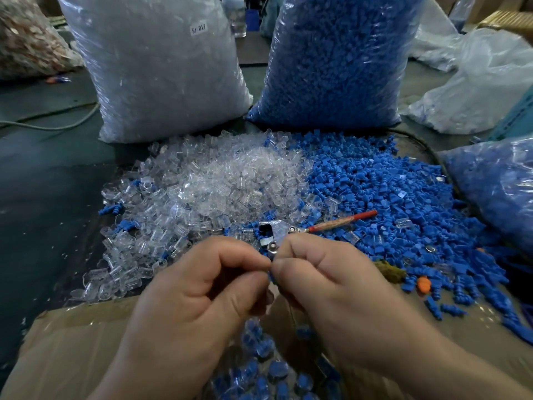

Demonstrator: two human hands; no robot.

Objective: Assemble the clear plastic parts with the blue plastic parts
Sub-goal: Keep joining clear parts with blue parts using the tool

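Observation:
A heap of clear plastic parts [202, 186] lies on the table left of centre, beside a heap of blue plastic parts [383, 197] on the right. My left hand [202, 290] and my right hand [331, 290] meet fingertip to fingertip above the near edge of the heaps. Between them they pinch a small part; only a sliver of blue [271, 277] shows, the rest is hidden by the fingers. Below my hands a cardboard box [72, 342] holds several joined clear-and-blue pieces [259, 370].
A tall bag of clear parts [161, 67] and a tall bag of blue parts [340, 59] stand behind the heaps. A red-handled metal tool [317, 225] lies on the blue heap. Another bag of blue parts [499, 192] sits at right. A cable [57, 122] runs at left.

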